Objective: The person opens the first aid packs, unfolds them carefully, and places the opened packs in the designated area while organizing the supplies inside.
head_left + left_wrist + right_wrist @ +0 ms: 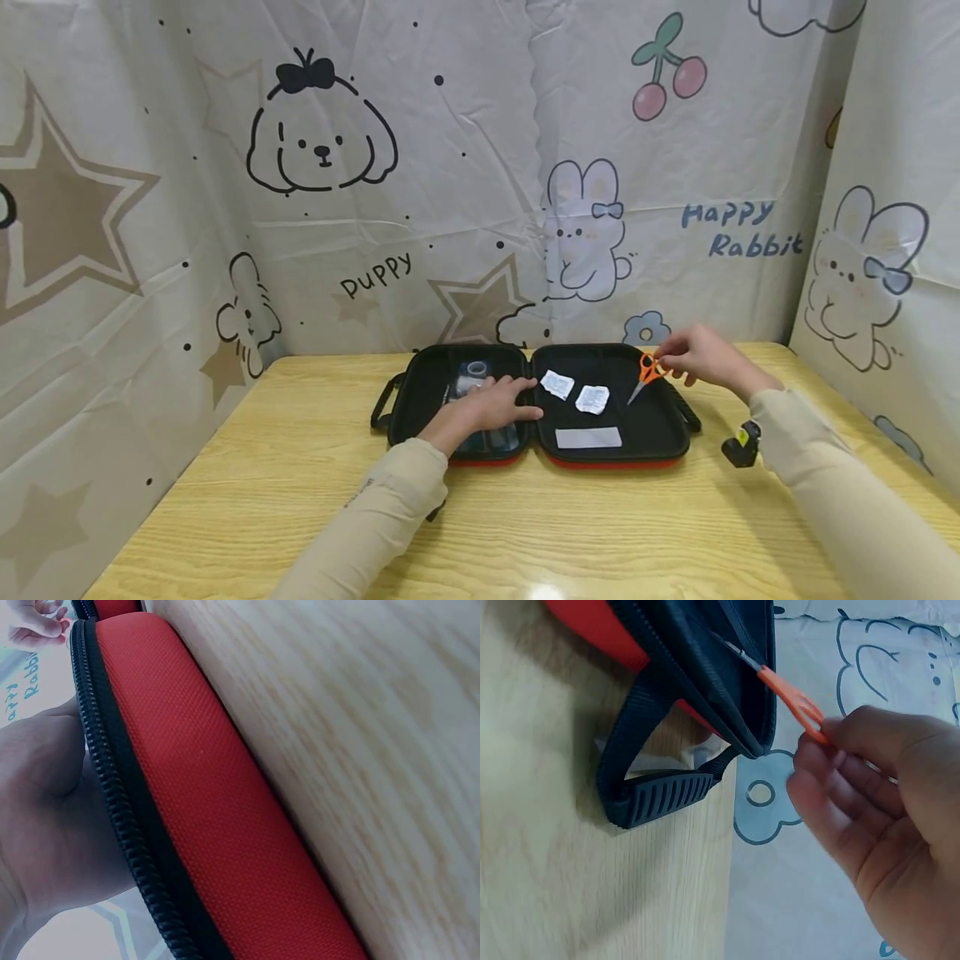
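Observation:
A black zip case point(611, 456) with red outer sides lies unfolded on the table. My right hand point(701, 358) pinches orange-handled scissors point(648, 372) by a handle loop, blades slanting down over the case's right half. In the right wrist view, the thumb and fingers meet on the scissors point(801, 706). My left hand point(491, 406) is spread across the left half, fingers reaching towards the hinge. Beneath it are a whitish roll point(476, 367) and bluish items, partly hidden. The left wrist view shows this hand point(52, 810) behind the zipped rim point(116, 795).
In the right half lie two small white packets point(557, 384) point(592, 400) and a white strip point(588, 437). Carry handles stick out at the left point(382, 402) and right point(671, 796). A printed cloth point(465, 192) hangs behind the wooden table point(300, 467).

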Motion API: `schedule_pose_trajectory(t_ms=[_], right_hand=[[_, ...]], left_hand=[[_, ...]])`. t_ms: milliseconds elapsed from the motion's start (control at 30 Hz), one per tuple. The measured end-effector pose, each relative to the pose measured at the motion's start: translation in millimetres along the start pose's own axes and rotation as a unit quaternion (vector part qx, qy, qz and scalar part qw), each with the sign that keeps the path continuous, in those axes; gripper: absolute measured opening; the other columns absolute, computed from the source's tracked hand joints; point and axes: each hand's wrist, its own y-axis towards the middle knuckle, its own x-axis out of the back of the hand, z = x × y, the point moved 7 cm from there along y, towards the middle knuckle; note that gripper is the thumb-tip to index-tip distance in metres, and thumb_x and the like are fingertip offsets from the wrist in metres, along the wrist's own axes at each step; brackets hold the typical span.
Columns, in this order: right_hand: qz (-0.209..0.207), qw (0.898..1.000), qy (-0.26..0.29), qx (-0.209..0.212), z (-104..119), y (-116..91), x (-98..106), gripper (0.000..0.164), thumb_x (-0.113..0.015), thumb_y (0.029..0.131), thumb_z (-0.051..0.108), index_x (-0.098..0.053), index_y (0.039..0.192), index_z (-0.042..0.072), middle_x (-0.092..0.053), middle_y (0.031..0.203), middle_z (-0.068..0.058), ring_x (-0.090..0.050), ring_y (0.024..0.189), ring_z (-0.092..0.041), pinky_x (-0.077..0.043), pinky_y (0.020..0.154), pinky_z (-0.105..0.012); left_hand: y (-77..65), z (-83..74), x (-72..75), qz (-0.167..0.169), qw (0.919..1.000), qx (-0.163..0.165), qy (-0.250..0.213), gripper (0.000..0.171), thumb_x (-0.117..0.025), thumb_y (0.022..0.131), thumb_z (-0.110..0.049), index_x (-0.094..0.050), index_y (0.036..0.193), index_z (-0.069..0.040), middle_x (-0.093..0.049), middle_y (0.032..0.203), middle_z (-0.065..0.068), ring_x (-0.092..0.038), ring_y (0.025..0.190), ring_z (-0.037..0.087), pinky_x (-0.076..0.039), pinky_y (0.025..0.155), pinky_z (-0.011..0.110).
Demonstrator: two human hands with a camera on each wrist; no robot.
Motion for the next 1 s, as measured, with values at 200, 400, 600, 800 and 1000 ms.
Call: schedule_pose_trajectory(t_ms=[200,400,600,800,1000], right_hand=[[0.029,0.999,-0.025,-0.004,1.6,-1.6,-10.6,0.017,-0.06,0.086,0.004,-0.068,0.098,-0.003,-0.068,0.08,-0.011,-0.06,0.067,-0.021,-0.051,0.05,-0.032],[0.036,0.997,-0.059,-0.022,-2.0,-0.8,-25.9,0.012,-0.063,0.085,0.009,-0.069,0.093,0.003,-0.065,0.074,-0.004,-0.056,0.063,-0.017,-0.047,0.047,-0.03],[0.013,0.992,-0.123,0.018,13.8,3.6,-39.6,0.008,-0.067,0.08,0.01,-0.072,0.083,0.006,-0.065,0.073,0.001,-0.053,0.064,-0.01,-0.045,0.059,-0.028],[0.036,0.991,-0.128,0.014,28.4,3.4,-54.4,0.007,-0.066,0.08,0.01,-0.072,0.08,0.006,-0.064,0.07,0.002,-0.052,0.063,-0.011,-0.044,0.059,-0.028],[0.051,0.992,-0.118,-0.01,41.6,-0.8,-63.7,0.006,-0.066,0.08,0.009,-0.07,0.076,0.007,-0.06,0.063,0.002,-0.05,0.052,-0.011,-0.042,0.048,-0.027]], left_hand=[[0.0,2.3,-0.4,0.001,1.0,0.006,0.005,0.065,-0.048,0.09,-0.057,-0.032,0.146,-0.029,-0.039,0.144,0.007,-0.034,0.13,0.034,-0.026,0.105,0.057],[1.6,1.0,-3.6,0.006,1.0,0.003,0.006,0.066,-0.048,0.089,-0.059,-0.032,0.146,-0.03,-0.039,0.144,0.007,-0.034,0.13,0.032,-0.025,0.105,0.057],[1.2,0.3,-3.5,0.004,1.0,0.005,0.005,0.064,-0.048,0.091,-0.056,-0.032,0.146,-0.029,-0.038,0.144,0.007,-0.034,0.13,0.032,-0.025,0.106,0.056],[1.2,-0.6,-2.1,0.002,0.9999,0.001,0.01,0.065,-0.047,0.09,-0.057,-0.031,0.146,-0.029,-0.038,0.145,0.006,-0.034,0.13,0.032,-0.027,0.104,0.057],[1.1,0.1,-1.8,0.005,0.9999,0.001,0.009,0.065,-0.046,0.09,-0.058,-0.031,0.147,-0.029,-0.037,0.145,0.006,-0.034,0.13,0.032,-0.026,0.105,0.057]])
